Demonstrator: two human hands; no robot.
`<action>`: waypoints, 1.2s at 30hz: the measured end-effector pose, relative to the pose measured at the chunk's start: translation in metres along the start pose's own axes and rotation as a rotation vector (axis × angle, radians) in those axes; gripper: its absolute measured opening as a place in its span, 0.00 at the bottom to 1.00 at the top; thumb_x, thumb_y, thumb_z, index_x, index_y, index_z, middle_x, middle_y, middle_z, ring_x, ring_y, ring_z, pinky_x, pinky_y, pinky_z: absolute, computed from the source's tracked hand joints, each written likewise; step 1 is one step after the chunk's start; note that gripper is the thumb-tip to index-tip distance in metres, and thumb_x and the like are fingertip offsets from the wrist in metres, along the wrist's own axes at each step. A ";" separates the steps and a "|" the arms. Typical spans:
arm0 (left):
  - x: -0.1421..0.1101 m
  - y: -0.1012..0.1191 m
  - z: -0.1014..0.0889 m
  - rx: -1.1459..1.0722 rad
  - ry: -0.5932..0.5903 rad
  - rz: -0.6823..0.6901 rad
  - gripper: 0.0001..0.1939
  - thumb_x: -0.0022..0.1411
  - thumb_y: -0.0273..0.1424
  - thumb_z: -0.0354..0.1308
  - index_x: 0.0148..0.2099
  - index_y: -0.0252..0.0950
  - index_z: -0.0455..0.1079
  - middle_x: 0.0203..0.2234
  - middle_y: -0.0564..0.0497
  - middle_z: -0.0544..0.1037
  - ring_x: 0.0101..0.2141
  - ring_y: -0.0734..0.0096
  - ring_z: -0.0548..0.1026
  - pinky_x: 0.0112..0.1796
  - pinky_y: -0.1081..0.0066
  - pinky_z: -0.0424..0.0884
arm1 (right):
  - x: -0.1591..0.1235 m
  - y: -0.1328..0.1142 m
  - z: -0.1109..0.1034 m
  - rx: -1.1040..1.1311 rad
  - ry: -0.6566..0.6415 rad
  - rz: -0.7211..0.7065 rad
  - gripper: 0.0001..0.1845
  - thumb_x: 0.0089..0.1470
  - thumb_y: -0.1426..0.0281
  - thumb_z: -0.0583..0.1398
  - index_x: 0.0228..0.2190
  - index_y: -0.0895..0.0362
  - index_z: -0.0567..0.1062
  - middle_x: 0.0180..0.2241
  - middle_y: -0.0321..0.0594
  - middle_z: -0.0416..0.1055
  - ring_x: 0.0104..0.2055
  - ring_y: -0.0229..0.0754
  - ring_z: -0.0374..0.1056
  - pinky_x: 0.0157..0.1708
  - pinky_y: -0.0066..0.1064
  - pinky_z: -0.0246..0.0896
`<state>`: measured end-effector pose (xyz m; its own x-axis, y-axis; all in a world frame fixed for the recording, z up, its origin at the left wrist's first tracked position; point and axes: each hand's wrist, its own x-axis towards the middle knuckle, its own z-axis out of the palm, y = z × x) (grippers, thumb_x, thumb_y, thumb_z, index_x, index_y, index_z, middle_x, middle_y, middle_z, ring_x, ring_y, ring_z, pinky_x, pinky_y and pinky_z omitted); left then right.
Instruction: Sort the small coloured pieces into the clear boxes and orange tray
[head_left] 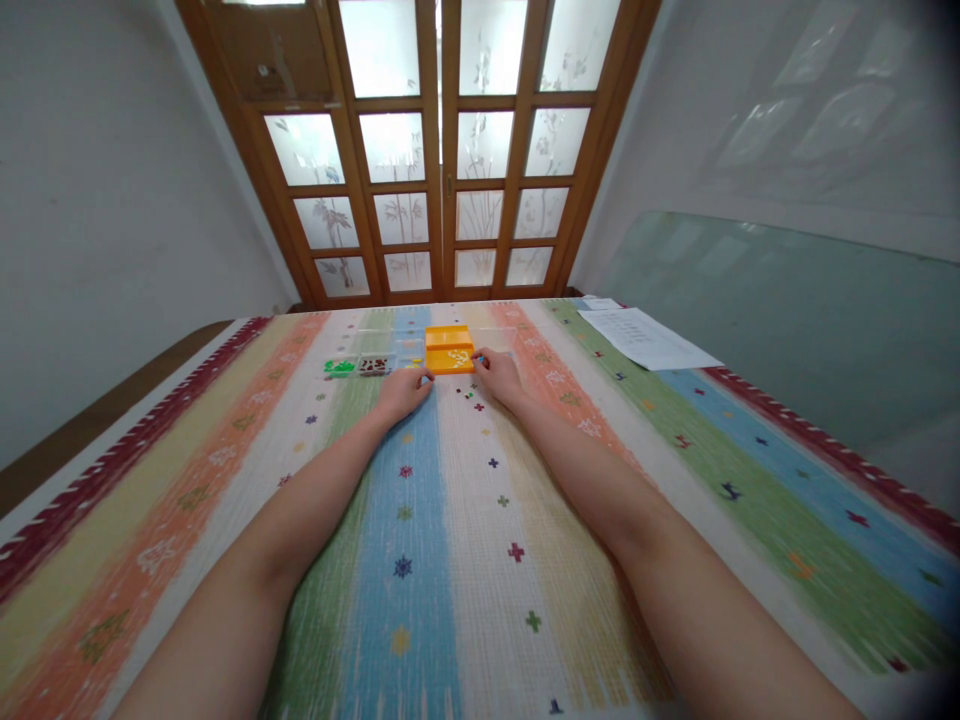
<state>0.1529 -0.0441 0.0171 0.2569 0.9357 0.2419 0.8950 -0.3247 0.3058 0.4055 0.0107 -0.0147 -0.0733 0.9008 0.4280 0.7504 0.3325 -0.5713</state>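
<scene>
An orange open box [448,338] lies on the striped tablecloth, with small white pieces [457,357] in its front part. My left hand [407,390] rests at the box's front left corner, fingers curled and closed; whether anything is in them is hidden. At the right edge of the box, my right hand [498,374] is closed in a pinch, its fingertips at the rim, with a tiny bluish spot between them too small to name. Left of the box stands a clear compartment tray with green pieces [340,367], dark brown pieces [373,366] and yellow pieces [415,362].
A few tiny dark and green pieces [469,396] lie on the tablecloth [487,600] in front of the box. White printed sheets [637,337] lie at the far right. Beyond the table are wooden doors [442,150] with glass panes; a glass panel [787,330] leans at the right wall.
</scene>
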 end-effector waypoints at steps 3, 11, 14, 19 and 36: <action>0.004 -0.017 -0.006 -0.008 0.096 -0.095 0.15 0.69 0.37 0.56 0.53 0.43 0.80 0.36 0.48 0.82 0.39 0.59 0.78 0.42 0.66 0.67 | -0.002 -0.002 -0.002 -0.018 -0.013 -0.016 0.14 0.63 0.67 0.58 0.46 0.52 0.82 0.34 0.39 0.80 0.35 0.42 0.71 0.35 0.29 0.56; 0.011 -0.059 -0.012 -0.086 0.260 -0.326 0.16 0.67 0.37 0.55 0.50 0.40 0.80 0.35 0.47 0.82 0.39 0.59 0.78 0.38 0.68 0.67 | -0.005 -0.009 -0.004 -0.034 -0.042 -0.032 0.14 0.64 0.67 0.58 0.46 0.53 0.81 0.33 0.39 0.79 0.34 0.42 0.71 0.34 0.30 0.56; 0.011 -0.065 -0.012 -0.096 0.302 -0.365 0.16 0.67 0.36 0.55 0.49 0.40 0.81 0.36 0.47 0.83 0.38 0.57 0.79 0.38 0.67 0.67 | -0.005 -0.008 -0.004 -0.026 -0.047 -0.044 0.14 0.64 0.68 0.58 0.45 0.53 0.81 0.32 0.39 0.79 0.34 0.42 0.71 0.34 0.30 0.56; 0.012 -0.074 -0.009 -0.073 0.304 -0.414 0.15 0.67 0.36 0.55 0.49 0.40 0.81 0.36 0.46 0.83 0.38 0.56 0.79 0.38 0.66 0.68 | -0.005 -0.008 -0.004 -0.023 -0.053 -0.053 0.13 0.65 0.67 0.57 0.45 0.54 0.81 0.33 0.39 0.79 0.34 0.42 0.71 0.34 0.30 0.55; 0.012 -0.061 -0.006 -0.035 0.234 -0.353 0.17 0.70 0.37 0.53 0.53 0.40 0.80 0.40 0.45 0.84 0.43 0.57 0.79 0.42 0.66 0.69 | -0.002 -0.006 -0.013 -0.016 -0.331 -0.139 0.09 0.59 0.72 0.59 0.37 0.56 0.81 0.35 0.40 0.78 0.36 0.41 0.70 0.36 0.28 0.56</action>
<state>0.0991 -0.0138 0.0064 -0.1564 0.9351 0.3179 0.8993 0.0017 0.4373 0.4091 0.0034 -0.0029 -0.3823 0.8898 0.2491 0.7285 0.4561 -0.5111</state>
